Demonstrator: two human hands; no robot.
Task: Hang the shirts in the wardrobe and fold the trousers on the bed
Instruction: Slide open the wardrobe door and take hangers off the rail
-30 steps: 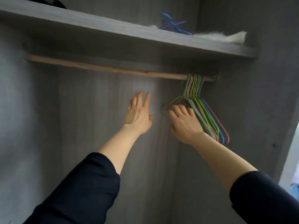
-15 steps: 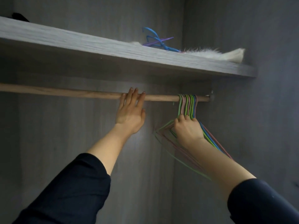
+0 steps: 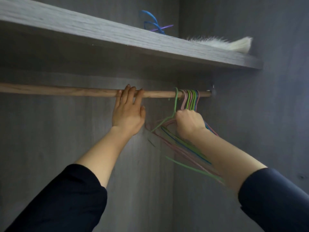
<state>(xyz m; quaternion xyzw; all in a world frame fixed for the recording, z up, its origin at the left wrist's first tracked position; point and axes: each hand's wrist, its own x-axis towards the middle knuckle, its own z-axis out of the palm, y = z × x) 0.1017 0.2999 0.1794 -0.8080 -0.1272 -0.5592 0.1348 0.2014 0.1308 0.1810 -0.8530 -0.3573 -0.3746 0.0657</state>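
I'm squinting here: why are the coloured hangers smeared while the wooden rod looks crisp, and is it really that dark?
Head view: the hangers streak below the right hand gripping them, likely motion blur; their hooks on the rod are sharp. Head view: light is dim and grey, with no glare.

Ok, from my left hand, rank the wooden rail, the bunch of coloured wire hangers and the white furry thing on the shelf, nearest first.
1. Wooden rail: left hand touches it.
2. Bunch of coloured wire hangers: just right, on the rail.
3. White furry thing: upper right, on the shelf.
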